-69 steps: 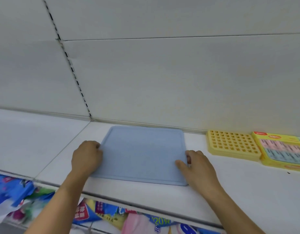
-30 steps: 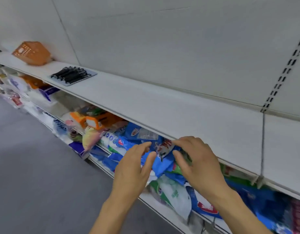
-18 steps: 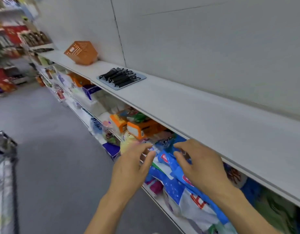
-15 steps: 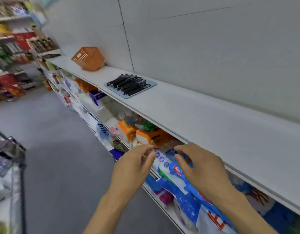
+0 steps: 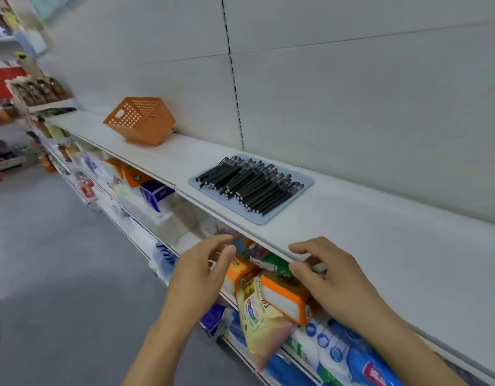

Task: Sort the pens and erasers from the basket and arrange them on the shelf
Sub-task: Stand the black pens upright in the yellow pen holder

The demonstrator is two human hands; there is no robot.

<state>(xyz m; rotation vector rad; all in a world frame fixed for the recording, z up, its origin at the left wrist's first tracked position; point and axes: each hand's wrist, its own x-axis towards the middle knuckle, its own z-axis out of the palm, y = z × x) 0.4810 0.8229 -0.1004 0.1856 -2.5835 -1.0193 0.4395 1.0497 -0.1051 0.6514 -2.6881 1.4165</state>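
Nearest: left hand (image 5: pixel 197 275) and right hand (image 5: pixel 331 277), both raised in front of the shelf (image 5: pixel 380 240) edge, palms facing each other, well apart. Grip of each: fingers loosely curled, thumb and forefinger parted, holding nothing. Right fingertips just at the shelf's front lip; contact cannot be told. Left hand clear of the shelf, out over the aisle floor (image 5: pixel 59 274).

Below and behind the hands, lower shelf: packets (image 5: pixel 264 324) crowded together, an orange box (image 5: pixel 285 300) lying on top beside the right hand.

Further along, on the top shelf: blue tray (image 5: pixel 304 182) lying flat, carrying black pens (image 5: pixel 249 185) in overlapping rows, all roughly parallel, ends toward the shelf edge.

Further still: orange basket (image 5: pixel 141 122) on the same shelf, tipped on its side against the back wall (image 5: pixel 352 93), perforated bottom facing out. Contents not visible. Erasers not seen.

Far left: other store shelves, blurred.
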